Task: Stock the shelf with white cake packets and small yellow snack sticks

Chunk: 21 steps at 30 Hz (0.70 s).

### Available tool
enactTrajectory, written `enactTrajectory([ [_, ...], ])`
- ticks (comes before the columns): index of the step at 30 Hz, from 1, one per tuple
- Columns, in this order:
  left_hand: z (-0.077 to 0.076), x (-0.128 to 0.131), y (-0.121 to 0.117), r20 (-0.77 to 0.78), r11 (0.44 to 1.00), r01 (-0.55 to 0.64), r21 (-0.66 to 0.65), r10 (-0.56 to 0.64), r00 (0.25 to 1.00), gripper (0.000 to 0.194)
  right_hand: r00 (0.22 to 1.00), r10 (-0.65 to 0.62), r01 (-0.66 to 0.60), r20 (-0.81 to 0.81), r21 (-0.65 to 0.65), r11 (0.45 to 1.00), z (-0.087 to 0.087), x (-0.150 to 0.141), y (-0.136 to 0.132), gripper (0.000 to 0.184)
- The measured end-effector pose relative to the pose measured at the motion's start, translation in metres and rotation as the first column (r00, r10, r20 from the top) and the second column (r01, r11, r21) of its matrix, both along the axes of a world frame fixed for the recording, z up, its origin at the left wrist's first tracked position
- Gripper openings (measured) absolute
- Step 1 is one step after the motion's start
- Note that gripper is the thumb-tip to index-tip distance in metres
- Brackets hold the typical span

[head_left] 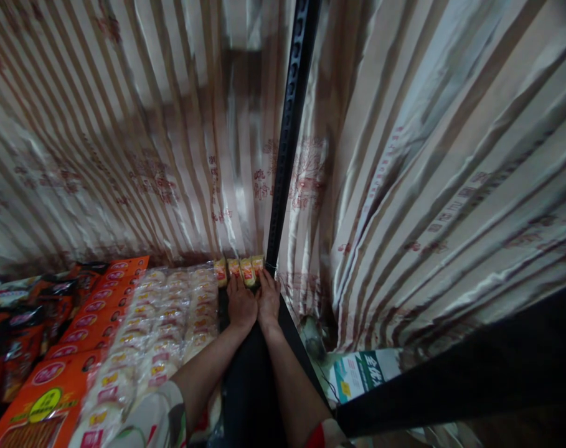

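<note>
Several small yellow-and-red wrapped snack packets (pixel 246 272) stand in a row at the back of the dark shelf (pixel 252 398), close to the upright post. My left hand (pixel 242 305) reaches to the front of this row, with its fingers stretched out against the packets. Beside it, my right hand (pixel 269 302) has its fingers extended along the right end of the row, near the post. The thumbs of both hands lie close together. Neither hand is wrapped round a packet, though the fingertips are partly hard to make out.
Left of my arms lie rows of clear-wrapped round pastries (pixel 161 323), then orange snack bags (pixel 53 386) and darker bags (pixel 21 336). A black perforated post (pixel 287 137) rises at the shelf corner. Striped curtains (pixel 147 124) hang behind. A green-and-white package (pixel 364 375) lies lower right.
</note>
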<state>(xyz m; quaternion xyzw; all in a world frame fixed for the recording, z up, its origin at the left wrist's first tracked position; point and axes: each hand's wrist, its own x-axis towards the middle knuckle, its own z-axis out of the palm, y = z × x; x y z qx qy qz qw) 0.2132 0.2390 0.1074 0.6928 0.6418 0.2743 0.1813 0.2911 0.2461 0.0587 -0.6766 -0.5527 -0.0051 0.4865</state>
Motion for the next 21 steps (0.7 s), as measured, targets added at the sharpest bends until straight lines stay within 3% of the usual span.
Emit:
enactTrajectory([
  [7,0.002,-0.003,-0.002,-0.048,0.998,0.061,0.027,-0.06,0.997,0.048,1.0,-0.004,0.004,0.01,-0.012,1.0,0.004,-0.002,-0.003,0.059],
  [17,0.01,-0.007,0.001,-0.15,0.992,0.025,0.123,-0.006,0.989,0.045,0.999,-0.02,0.02,0.037,-0.014,1.0,0.008,-0.004,-0.005,0.055],
  [21,0.007,-0.009,0.003,-0.156,0.987,0.006,0.16,0.019,0.988,0.045,0.996,-0.046,0.05,0.079,-0.06,0.997,0.01,-0.005,-0.006,0.055],
])
